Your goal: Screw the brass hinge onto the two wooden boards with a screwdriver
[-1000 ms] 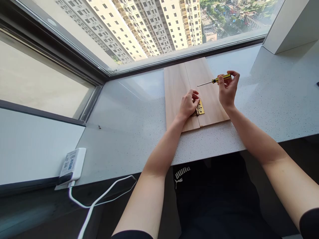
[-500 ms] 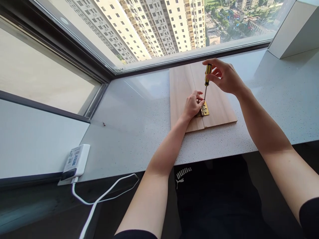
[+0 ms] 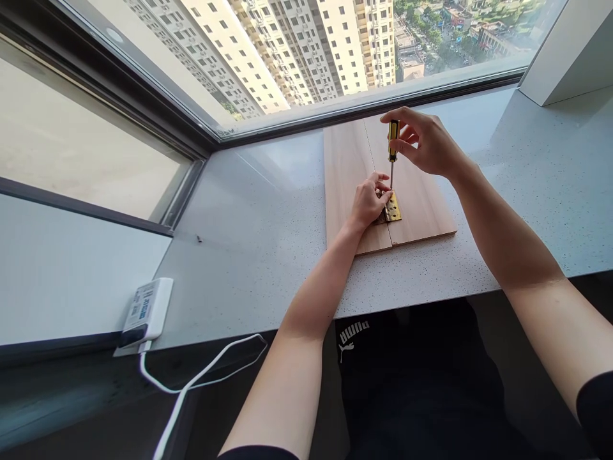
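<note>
Two light wooden boards [image 3: 347, 160] lie side by side on the speckled grey sill [image 3: 268, 255]. A brass hinge [image 3: 393, 208] sits across their seam near the front end. My left hand [image 3: 368, 203] rests on the hinge, fingers pinched at its upper edge on something too small to make out. My right hand [image 3: 426, 144] is closed round the yellow handle of a screwdriver [image 3: 393, 150], held upright with its tip down at the hinge beside my left fingertips.
A white power adapter [image 3: 143, 313] with a white cable [image 3: 191, 383] lies at the sill's front left edge. A small dark speck [image 3: 198, 239] sits on the sill to the left. A window frame [image 3: 306, 121] runs behind the boards; a white block [image 3: 569, 51] stands at the far right.
My right hand swung the screwdriver from level above the boards to upright, tip set down at the hinge. My left hand stayed on the hinge.
</note>
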### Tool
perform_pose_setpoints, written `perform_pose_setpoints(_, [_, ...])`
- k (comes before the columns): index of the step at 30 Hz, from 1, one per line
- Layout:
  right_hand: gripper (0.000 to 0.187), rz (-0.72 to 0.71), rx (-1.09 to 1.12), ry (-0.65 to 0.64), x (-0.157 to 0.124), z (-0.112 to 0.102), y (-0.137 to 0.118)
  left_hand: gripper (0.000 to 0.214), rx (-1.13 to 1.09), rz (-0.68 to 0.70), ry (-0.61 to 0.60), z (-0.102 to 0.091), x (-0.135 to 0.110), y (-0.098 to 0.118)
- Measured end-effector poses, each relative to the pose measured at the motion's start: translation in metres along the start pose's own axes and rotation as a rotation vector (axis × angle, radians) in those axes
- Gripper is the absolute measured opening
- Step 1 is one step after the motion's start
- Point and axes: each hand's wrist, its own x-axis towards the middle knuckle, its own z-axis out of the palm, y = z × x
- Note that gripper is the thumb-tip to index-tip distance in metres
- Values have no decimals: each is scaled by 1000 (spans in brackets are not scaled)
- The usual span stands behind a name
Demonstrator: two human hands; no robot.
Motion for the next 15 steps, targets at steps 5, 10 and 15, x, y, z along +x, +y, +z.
perform_pose_setpoints(5, [46,61,87,30,1,1,4,34,4,8,-2,1,0,-1])
perform_pose_setpoints(10, [42,-25,16,-63,0,2,-3,32,5,7,1,3,1,-2])
perform_pose_setpoints(15, [37,-161,-217,-67,-6,5,-10,30,-18,-2,12,3,1,1])
